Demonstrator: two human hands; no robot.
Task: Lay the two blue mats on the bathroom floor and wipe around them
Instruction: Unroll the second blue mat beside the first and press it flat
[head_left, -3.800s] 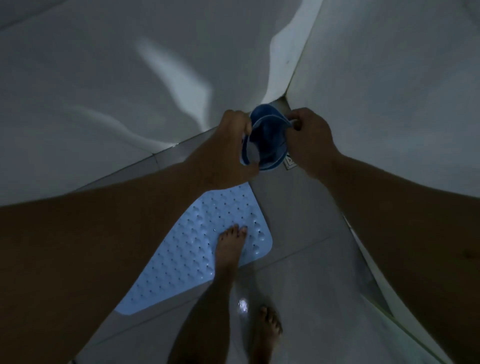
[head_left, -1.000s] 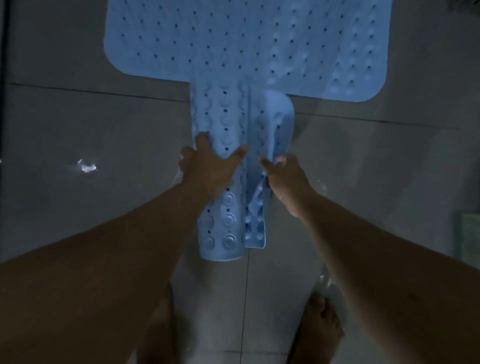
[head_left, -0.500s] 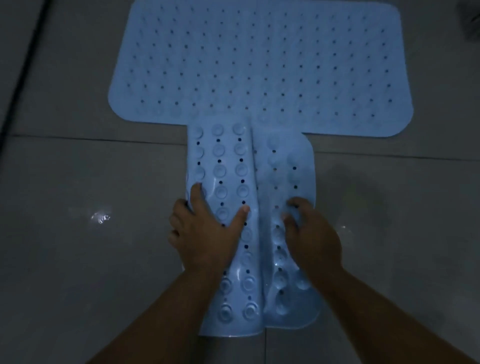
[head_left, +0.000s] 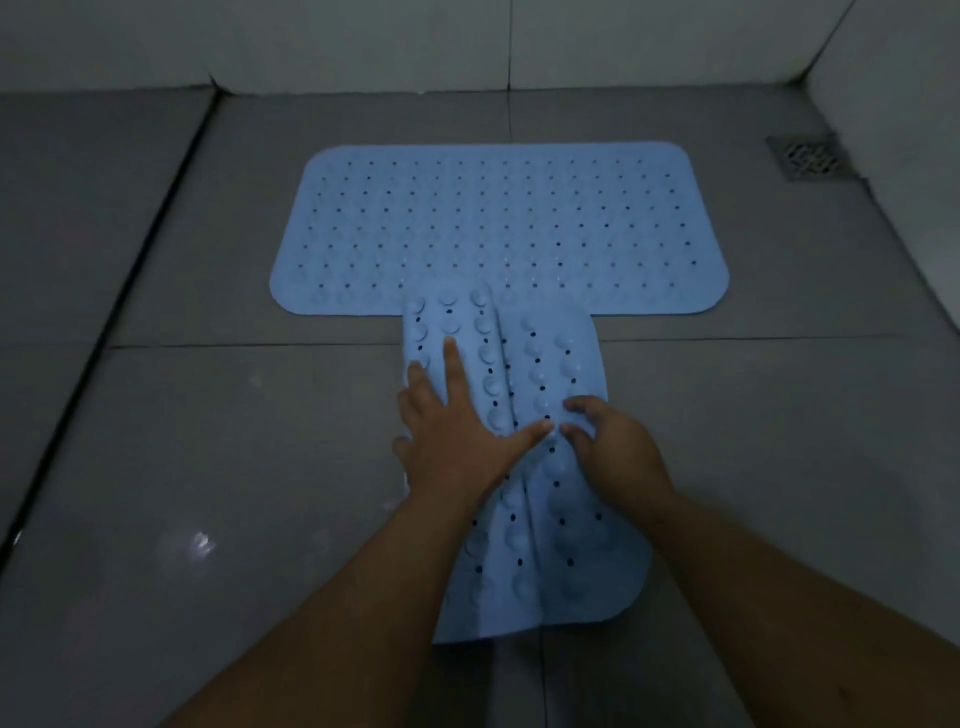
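Head view, dim light. Two blue mats on the grey tiled floor (head_left: 171, 467).

Far mat (head_left: 498, 228): flat, long side running 9 to 3 o'clock, holed face up, lying toward 12 o'clock from the hands.

Near mat (head_left: 524, 467): runs 12 to 6 o'clock, sucker side up, folded lengthwise into two flaps that meet at a crease down the middle. Its 12 o'clock end overlaps the near edge of the far mat; together they make a T. Its 6 o'clock end curls slightly off the floor.

Left hand (head_left: 462, 426): flat on the left flap, fingers straight and spread, pointing to 12 o'clock, thumb reaching toward 3 o'clock across the crease. Pressing, not gripping.

Right hand (head_left: 613, 441): on the right flap, at 3 o'clock from the left hand. Fingers bent, tips down on the mat surface near the crease; whether they pinch the flap or only press it, cannot tell. Left thumb tip and right fingertips are just beside each other.

Both forearms enter from 6 o'clock and cover part of the near mat's lower half.

Surroundings: floor drain (head_left: 808, 158) at 2 o'clock, near the right wall (head_left: 893, 78), well apart from both mats. Dark floor joint (head_left: 119, 291) runs diagonally at 9 to 10 o'clock. Small bright glint (head_left: 200, 543) on the floor at 8 o'clock, apart from the near mat.
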